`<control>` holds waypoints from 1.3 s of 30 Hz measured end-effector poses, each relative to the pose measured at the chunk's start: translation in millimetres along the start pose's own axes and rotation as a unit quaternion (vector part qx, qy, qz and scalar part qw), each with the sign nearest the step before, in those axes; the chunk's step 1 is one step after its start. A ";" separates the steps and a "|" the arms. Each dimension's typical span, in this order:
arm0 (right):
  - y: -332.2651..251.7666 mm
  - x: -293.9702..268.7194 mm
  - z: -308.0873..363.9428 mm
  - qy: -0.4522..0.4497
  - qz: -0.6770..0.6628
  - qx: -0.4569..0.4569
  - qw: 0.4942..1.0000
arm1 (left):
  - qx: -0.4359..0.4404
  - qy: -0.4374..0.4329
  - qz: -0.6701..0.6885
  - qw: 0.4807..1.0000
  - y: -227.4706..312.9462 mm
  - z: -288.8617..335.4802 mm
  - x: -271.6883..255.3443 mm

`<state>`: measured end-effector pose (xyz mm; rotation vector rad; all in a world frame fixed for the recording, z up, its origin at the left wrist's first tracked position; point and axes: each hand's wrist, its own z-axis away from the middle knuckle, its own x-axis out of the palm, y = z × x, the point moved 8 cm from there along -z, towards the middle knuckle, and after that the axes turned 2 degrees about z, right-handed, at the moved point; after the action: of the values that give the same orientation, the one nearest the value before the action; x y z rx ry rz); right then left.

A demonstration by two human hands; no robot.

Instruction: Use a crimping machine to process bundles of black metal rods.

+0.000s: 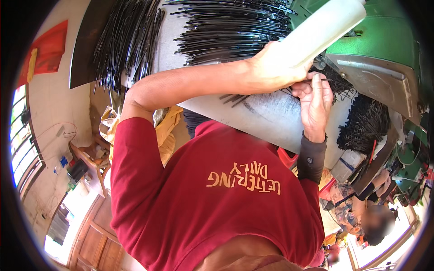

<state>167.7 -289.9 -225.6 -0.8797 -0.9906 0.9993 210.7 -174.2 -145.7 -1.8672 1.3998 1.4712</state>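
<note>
My left hand (275, 67) reaches across to the right over the metal worktop (208, 105). A long white, smooth, tube-like piece (323, 31) covers part of it and hides most of its fingers, so I cannot tell whether the hand grips it. Beside it, my right hand (315, 101) is raised with its fingertips pinched on a thin dark rod (320, 80). The fingertips of both hands come close together there. Directly ahead lies a wide row of thin glossy black rods (230, 31), and a second bunch of black rods (129, 43) hangs over the worktop's left edge.
A green machine (375, 38) with a grey metal plate (375, 81) stands close on the right. Near it sits a heap of dark thin pieces (366, 124). Another person (346, 203) is at the far lower right. Yellow sacks (169, 131) lie at the left below the worktop.
</note>
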 end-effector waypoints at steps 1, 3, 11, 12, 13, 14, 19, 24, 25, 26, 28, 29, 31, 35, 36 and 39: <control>-4.8 10.9 1.1 -0.009 -0.052 -0.011 0.999 | -0.047 -0.008 0.060 0.997 -5.5 5.1 3.7; -5.7 20.7 0.7 -0.062 -0.102 -0.027 0.992 | -0.071 0.028 0.157 0.985 -15.1 30.7 17.7; 6.9 36.8 -14.3 -0.153 -0.170 0.051 0.972 | -0.384 -0.205 0.700 0.566 -47.9 64.4 36.7; 7.9 38.9 -18.3 -0.156 -0.170 0.052 0.972 | -0.385 -0.202 0.700 0.566 -48.3 64.7 36.6; 6.9 42.5 -20.6 -0.166 -0.195 0.052 0.965 | -0.384 -0.203 0.673 0.599 -50.8 62.5 35.1; 5.9 45.1 -22.3 -0.177 -0.220 0.052 0.958 | -0.382 -0.203 0.644 0.631 -52.5 59.3 31.2; 7.2 40.1 -14.9 -0.154 -0.237 0.042 0.958 | -0.298 -0.167 0.437 0.832 -57.8 57.3 -0.4; 0.7 -13.8 -6.1 -0.053 -0.357 -0.014 0.933 | -0.406 0.098 0.755 0.505 -70.3 89.9 12.0; -0.8 -27.5 -9.3 -0.034 -0.367 -0.024 0.929 | -0.410 0.076 0.764 0.492 -60.4 78.1 24.4; -1.6 -37.1 -14.3 -0.020 -0.379 -0.032 0.925 | -0.415 0.057 0.769 0.482 -50.7 65.2 36.4; -3.0 -45.2 -20.4 0.006 -0.374 -0.035 0.927 | -0.366 0.144 0.810 0.435 -46.1 38.9 48.8; -5.7 -44.7 -21.6 0.000 -0.364 -0.045 0.930 | -0.327 0.183 0.835 0.404 -51.1 29.6 59.1; -4.0 -44.3 -24.1 -0.004 -0.351 -0.046 0.935 | -0.285 0.219 0.856 0.370 -61.1 22.8 66.0; -11.2 -35.1 -24.1 -0.016 -0.312 -0.089 0.946 | -0.309 0.185 0.823 0.440 -63.3 21.5 67.2; -10.5 -34.6 -23.3 -0.016 -0.313 -0.088 0.945 | -0.312 0.187 0.808 0.463 -63.8 22.1 66.2; -10.6 -39.2 -23.6 0.000 -0.298 -0.091 0.950 | -0.315 0.196 0.803 0.467 -59.9 16.1 63.2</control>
<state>184.1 -333.4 -232.7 -0.6632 -1.2632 0.3961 251.3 -165.2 -223.9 -0.4284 3.7565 2.4890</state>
